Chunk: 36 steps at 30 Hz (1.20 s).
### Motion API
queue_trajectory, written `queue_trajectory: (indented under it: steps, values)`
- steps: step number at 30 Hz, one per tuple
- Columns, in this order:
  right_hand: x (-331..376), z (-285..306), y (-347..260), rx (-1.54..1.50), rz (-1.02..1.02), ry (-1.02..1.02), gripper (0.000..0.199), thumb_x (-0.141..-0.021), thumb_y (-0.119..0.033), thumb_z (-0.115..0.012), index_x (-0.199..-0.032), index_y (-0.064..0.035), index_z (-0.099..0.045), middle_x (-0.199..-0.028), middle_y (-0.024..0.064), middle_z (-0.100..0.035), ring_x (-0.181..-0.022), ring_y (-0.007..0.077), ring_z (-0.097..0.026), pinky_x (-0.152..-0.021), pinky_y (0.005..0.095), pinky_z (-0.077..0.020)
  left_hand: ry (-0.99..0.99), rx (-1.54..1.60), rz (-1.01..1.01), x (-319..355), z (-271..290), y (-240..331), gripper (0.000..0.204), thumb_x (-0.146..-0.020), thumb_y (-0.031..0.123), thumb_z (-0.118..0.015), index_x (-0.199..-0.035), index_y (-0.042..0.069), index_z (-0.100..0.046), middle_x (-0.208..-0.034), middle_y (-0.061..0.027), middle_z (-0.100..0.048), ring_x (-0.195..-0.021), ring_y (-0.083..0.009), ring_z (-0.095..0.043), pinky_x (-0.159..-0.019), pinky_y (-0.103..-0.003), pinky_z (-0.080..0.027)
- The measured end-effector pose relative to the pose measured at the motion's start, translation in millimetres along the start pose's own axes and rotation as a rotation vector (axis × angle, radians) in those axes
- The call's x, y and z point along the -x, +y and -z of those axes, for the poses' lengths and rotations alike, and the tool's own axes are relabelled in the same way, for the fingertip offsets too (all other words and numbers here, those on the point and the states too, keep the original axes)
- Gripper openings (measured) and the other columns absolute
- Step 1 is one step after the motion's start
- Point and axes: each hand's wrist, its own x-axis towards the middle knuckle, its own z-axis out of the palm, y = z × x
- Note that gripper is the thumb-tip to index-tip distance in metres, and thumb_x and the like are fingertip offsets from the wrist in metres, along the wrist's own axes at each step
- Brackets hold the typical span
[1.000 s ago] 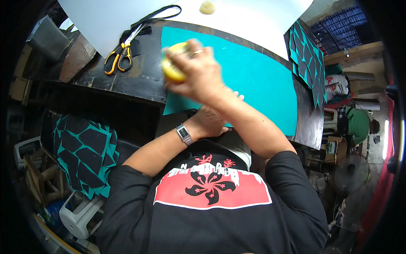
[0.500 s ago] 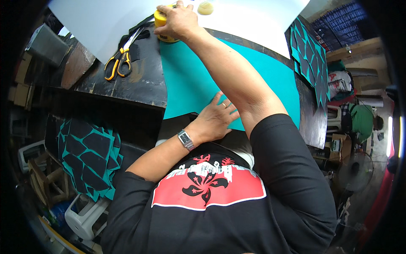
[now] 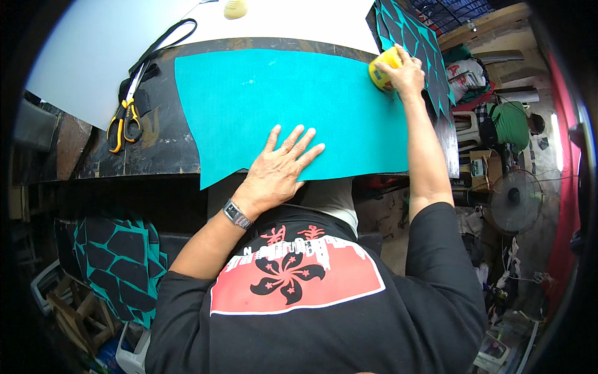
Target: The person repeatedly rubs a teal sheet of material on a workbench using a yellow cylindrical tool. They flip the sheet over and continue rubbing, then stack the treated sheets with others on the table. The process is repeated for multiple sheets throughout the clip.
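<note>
A large teal sheet point(image 3: 249, 112) lies over the dark table, with its near edge overhanging the table's front. My left hand point(image 3: 277, 165) rests flat on the sheet's near part, fingers spread and holding nothing. At the sheet's far right corner, my right hand point(image 3: 408, 75) is wrapped round a yellow tub point(image 3: 385, 70). The tub stands or hovers there, slightly tilted; whether it touches the sheet I cannot tell. Left of the sheet lie scissors point(image 3: 128, 118) with black and orange handles, blades pointing away, next to a black strap point(image 3: 168, 38).
A white board point(image 3: 299, 25) covers the far side, with a pale yellow domed object point(image 3: 235, 9) on it. Dark pieces with teal edges are stacked at the far right point(image 3: 414, 47) and lower left point(image 3: 118, 262). A fan point(image 3: 516, 199) and a person in green point(image 3: 512, 124) are to the right.
My right hand has carried the yellow tub from the sheet's far left to its far right corner. My left hand now lies flatter with fingers spread. The view has shifted.
</note>
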Motion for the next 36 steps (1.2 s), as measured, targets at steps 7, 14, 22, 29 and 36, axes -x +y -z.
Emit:
queue_trajectory:
  steps: [7, 14, 22, 29, 36]
  values:
    - [53.7, -18.2, -122.6, -0.23, 0.386, 0.151, 0.07, -0.065, -0.059, -0.084, -0.12, -0.0175, -0.073, -0.107, 0.0147, -0.071, -0.097, 0.0359, -0.068, -0.09, 0.0462, -0.0496, 0.067, -0.048, -0.141, 2.0, -4.5, -7.0, 0.073, -0.086, 0.024, -0.074, -0.153, 0.022, -0.044, -0.16, -0.0085, -0.042, -0.149, -0.0263, -0.037, -0.124, -0.047, -0.027]
    - [195.2, 16.0, -329.2, -0.632, 0.914, -0.045, 0.083, -0.059, -0.035, -0.094, -0.136, -0.0321, -0.062, -0.143, 0.0329, -0.048, -0.123, 0.053, -0.051, -0.093, 0.0507, -0.0566, 0.208, -0.168, -0.137, 5.0, -16.3, -6.4, 0.06, -0.099, 0.031, -0.056, -0.156, 0.019, -0.04, -0.161, -0.0043, -0.042, -0.147, -0.0258, -0.041, -0.121, -0.046, -0.027]
    - [129.0, 11.9, -132.2, -0.358, 0.628, 0.286, 0.077, -0.065, -0.044, -0.088, -0.136, -0.0278, -0.064, -0.123, 0.0209, -0.065, -0.121, 0.0403, -0.058, -0.1, 0.0534, -0.049, 0.192, -0.018, -0.06, 4.4, -6.6, 2.2, 0.075, -0.077, 0.017, -0.078, -0.147, 0.022, -0.053, -0.152, -0.0039, -0.05, -0.14, -0.0272, -0.045, -0.119, -0.047, -0.033]
    - [83.8, 36.3, 44.1, 0.027, -0.182, 0.04, 0.082, -0.067, -0.059, -0.084, -0.141, -0.0401, -0.058, -0.135, 0.0211, -0.051, -0.121, 0.0437, -0.055, -0.091, 0.0546, -0.0558, 0.178, -0.103, -0.133, 6.0, -5.1, 0.1, 0.066, -0.081, 0.017, -0.075, -0.144, 0.021, -0.055, -0.147, -0.0023, -0.055, -0.133, -0.0233, -0.052, -0.114, -0.04, -0.04]
    - [154.0, 16.0, -177.6, -0.329, 0.582, 0.164, 0.076, -0.063, -0.045, -0.089, -0.134, -0.0302, -0.065, -0.121, 0.0165, -0.066, -0.12, 0.0345, -0.058, -0.094, 0.0466, -0.0494, 0.132, -0.089, -0.238, 10.3, -23.0, -14.0, 0.056, -0.091, 0.016, -0.065, -0.145, 0.019, -0.054, -0.15, -0.0046, -0.054, -0.14, -0.0237, -0.049, -0.118, -0.041, -0.037]
